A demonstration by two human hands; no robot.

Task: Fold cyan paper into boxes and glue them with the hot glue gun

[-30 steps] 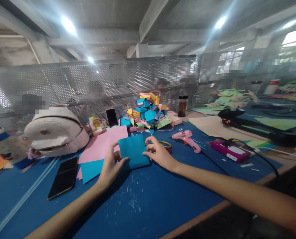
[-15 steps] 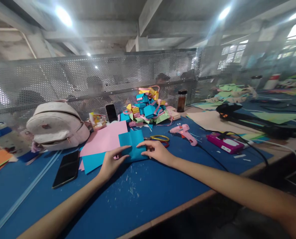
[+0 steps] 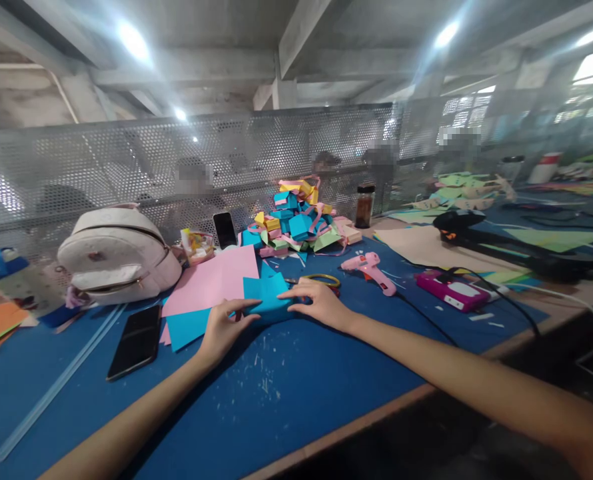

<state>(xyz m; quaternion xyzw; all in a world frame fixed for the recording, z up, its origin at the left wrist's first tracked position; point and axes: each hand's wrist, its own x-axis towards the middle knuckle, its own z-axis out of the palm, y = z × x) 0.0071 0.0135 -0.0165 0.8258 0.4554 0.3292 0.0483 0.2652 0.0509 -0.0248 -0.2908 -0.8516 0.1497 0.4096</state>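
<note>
A creased piece of blue paper (image 3: 266,292) is held between my two hands, just above the table. My left hand (image 3: 229,327) pinches its left side between thumb and fingers. On the right side, my right hand (image 3: 321,305) grips it the same way, fingertips on the paper's edge. The upper part of the paper stands up along a fold, tilted away from me. Behind my right fingers lie scissors (image 3: 330,280) with yellow and red handles, partly hidden. Beside my left hand are a pink sheet (image 3: 211,283) and a blue sheet (image 3: 189,327).
A heap of folded paper boxes (image 3: 299,223) stands at the back. To the right lie a pink glue gun (image 3: 374,270) with its cord and a magenta device (image 3: 449,291). On the left are a phone (image 3: 135,341), a white backpack (image 3: 119,257) and a bottle (image 3: 26,287).
The blue paper has bent further along its folds, its upper part now tilted and its visible face shorter. Both hands keep their hold and have barely moved.
</note>
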